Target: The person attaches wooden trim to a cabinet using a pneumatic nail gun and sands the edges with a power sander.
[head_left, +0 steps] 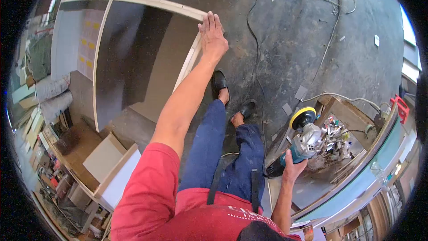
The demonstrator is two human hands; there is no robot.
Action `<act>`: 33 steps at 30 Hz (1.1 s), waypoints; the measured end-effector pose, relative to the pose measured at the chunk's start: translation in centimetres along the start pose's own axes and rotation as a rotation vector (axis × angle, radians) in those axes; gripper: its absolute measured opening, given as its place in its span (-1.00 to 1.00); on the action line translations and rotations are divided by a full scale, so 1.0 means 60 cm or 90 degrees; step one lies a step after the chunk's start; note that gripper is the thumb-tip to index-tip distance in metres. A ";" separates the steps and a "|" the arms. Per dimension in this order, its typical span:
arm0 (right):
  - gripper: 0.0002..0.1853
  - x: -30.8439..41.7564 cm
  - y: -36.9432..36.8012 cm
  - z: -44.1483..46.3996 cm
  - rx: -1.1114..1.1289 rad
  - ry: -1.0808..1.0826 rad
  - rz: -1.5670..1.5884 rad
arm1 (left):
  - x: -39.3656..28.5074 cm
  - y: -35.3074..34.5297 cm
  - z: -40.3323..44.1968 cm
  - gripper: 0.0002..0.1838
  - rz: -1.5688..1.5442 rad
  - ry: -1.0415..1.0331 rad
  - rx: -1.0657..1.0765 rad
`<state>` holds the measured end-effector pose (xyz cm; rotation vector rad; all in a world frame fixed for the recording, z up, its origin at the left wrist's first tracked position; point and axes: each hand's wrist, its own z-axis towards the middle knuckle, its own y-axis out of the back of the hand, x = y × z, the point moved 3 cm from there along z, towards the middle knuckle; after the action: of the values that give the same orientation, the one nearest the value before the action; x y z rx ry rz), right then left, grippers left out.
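"At right, a teal-and-silver power sander (pixel 306 142) with a round, yellow-edged disc (pixel 304 119), right hand (pixel 294 168) clamped on its body."

"Left hand (pixel 213 40)?"

"Flat against a pale, rectangular wooden frame (pixel 147 1), at its corner, apparently checking; next move likely calls for steady support."

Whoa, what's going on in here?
A person is standing by a big wooden frame with their left hand resting on its corner. Their right hand is holding a power tool with a round, yellow-edged pad. Right now the pad is well away from the frame, with a clutter of scraps showing past the tool. I can't tell whether the pad is spinning.
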<state>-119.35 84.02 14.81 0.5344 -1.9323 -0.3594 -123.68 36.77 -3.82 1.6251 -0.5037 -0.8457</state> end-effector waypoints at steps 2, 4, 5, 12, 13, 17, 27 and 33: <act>-0.51 0.029 -0.016 -0.004 -0.009 -0.006 -0.002 | 0.005 -0.002 0.003 -0.05 0.018 -0.014 0.017; -0.45 0.078 -0.046 0.000 0.034 -0.125 0.072 | 0.004 0.010 0.004 -0.05 0.032 -0.024 0.021; -0.50 0.081 -0.060 -0.001 0.015 -0.086 0.090 | 0.007 0.018 -0.011 -0.06 0.011 -0.032 0.045; -0.48 0.156 -0.119 0.021 0.062 -0.102 0.062 | 0.045 0.047 0.002 -0.05 -0.056 -0.020 0.065; -0.47 0.165 -0.124 0.027 0.066 -0.097 0.055 | 0.051 0.049 0.011 -0.04 -0.044 -0.007 0.059; -0.49 0.183 -0.133 0.056 0.079 -0.048 -0.023 | 0.044 0.051 0.010 -0.07 -0.006 -0.060 0.061; -0.50 0.369 -0.164 0.069 0.204 0.048 -0.047 | -0.005 0.143 -0.239 -0.24 -0.350 0.006 0.280; -0.53 0.458 -0.196 0.088 0.337 0.231 -0.013 | 0.134 0.174 -0.559 -0.44 -0.366 0.516 0.287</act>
<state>-131.41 59.78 28.49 0.8950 -1.6569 0.2380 -91.91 50.50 6.31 2.3991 0.3985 -0.4022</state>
